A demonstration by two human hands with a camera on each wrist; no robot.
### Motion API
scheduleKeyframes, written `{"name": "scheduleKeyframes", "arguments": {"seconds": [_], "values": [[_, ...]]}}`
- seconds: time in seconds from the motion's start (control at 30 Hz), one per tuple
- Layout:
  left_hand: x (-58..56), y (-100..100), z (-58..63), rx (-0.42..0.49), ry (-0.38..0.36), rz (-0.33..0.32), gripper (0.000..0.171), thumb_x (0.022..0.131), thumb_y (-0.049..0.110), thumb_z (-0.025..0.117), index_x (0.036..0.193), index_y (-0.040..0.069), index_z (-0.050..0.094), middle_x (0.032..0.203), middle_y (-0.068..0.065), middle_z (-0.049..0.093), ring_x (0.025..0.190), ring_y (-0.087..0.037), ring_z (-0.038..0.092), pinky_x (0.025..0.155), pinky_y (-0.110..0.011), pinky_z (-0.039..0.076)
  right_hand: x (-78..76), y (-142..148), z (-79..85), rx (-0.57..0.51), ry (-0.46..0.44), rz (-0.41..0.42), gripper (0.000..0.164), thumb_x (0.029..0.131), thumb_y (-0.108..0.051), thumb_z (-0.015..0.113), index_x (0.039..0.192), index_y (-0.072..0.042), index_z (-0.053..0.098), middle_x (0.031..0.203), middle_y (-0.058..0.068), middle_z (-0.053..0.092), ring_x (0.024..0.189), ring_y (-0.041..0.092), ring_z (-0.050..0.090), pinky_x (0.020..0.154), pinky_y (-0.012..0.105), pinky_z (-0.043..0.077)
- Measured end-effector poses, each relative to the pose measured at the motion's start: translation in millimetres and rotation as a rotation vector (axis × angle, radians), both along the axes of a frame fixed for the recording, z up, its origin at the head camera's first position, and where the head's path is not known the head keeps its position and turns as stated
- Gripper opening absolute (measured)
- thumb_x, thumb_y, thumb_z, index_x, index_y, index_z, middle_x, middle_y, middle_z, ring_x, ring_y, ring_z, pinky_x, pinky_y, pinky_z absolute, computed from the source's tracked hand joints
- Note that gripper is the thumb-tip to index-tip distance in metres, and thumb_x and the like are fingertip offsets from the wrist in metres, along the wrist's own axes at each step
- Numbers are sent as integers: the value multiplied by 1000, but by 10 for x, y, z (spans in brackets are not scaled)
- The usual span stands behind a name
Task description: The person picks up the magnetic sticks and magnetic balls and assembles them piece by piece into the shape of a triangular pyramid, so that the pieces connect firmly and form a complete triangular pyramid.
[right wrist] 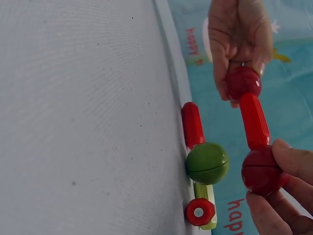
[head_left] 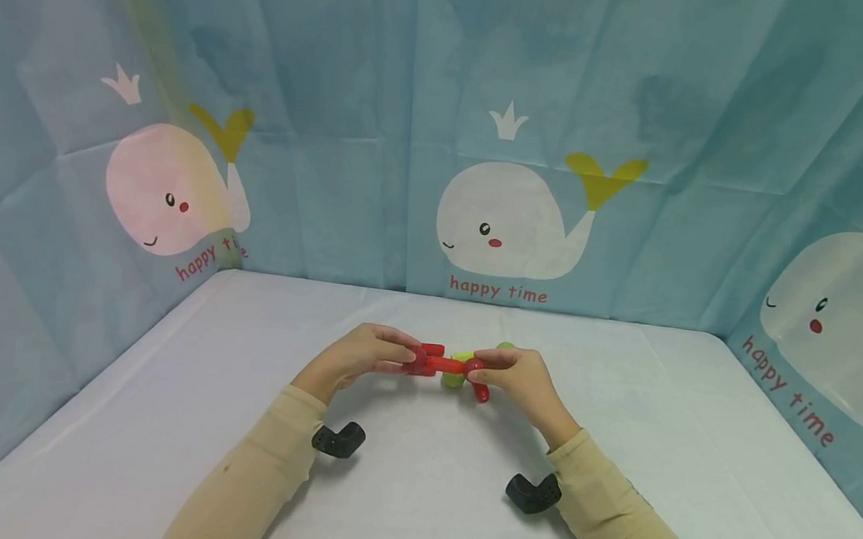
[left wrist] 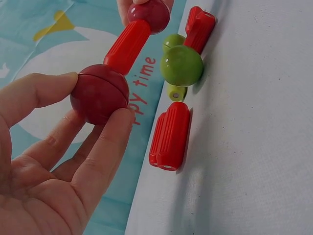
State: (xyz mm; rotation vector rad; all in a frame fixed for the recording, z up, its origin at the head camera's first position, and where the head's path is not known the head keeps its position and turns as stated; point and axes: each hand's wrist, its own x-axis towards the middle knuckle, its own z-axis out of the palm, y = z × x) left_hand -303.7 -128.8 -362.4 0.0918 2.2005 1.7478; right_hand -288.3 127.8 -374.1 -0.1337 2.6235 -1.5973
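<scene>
Between thumb and fingers, my left hand (head_left: pixel 361 356) pinches a glossy dark red ball (left wrist: pixel 99 95) with a seam around it. A ridged bright red rod (left wrist: pixel 128 46) joins it to a second dark red ball (right wrist: pixel 263 171), which my right hand (head_left: pixel 524 385) grips with thumb and fingertips. This ball-and-rod piece is held up above the table. Beyond it, in the left wrist view, a green ball (left wrist: pixel 181 66) lies near a pair of red rods (left wrist: pixel 171 137) and more red rods (left wrist: pixel 200 32). Beside the green ball, a yellow-green rod (right wrist: pixel 208 191) shows in the right wrist view.
The loose pieces lie close together on the white-covered table (head_left: pixel 416 486), just past both hands. A blue curtain (head_left: pixel 330 212) with whale prints hangs along the back and sides. Black wrist devices (head_left: pixel 339 440) stick out from both sleeves.
</scene>
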Motion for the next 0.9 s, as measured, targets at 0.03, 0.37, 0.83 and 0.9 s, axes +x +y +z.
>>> {"name": "scheduleKeyframes", "arguments": {"seconds": [0.03,0.37,0.83,0.9], "values": [[-2,0,4,-5,0,0,32,91,12,68,120,0,68,127,-16,64,101,-18,69,92,-33,57,1,1,5,3,1,0,35,82,-24,81,115,-12,76,115,5,73,113,22,57,93,37,50],[15,-3,-3,4,0,2,31,90,10,68,119,-2,68,125,-16,65,96,-15,69,92,-33,57,1,-6,0,14,5,3,34,80,-20,83,113,-11,76,115,5,72,109,21,56,82,27,47],[18,-30,3,55,-7,-2,32,92,14,68,120,-1,67,122,-15,67,99,-17,70,95,-34,56,9,43,37,18,-4,53,40,81,-27,83,116,-11,74,114,4,73,109,20,62,94,40,51],[17,-31,5,60,-4,-10,32,92,13,67,120,-2,67,123,-16,66,99,-17,70,95,-35,56,3,53,46,25,-9,66,41,80,-27,83,116,-10,74,114,4,73,109,19,64,95,40,51]]}}
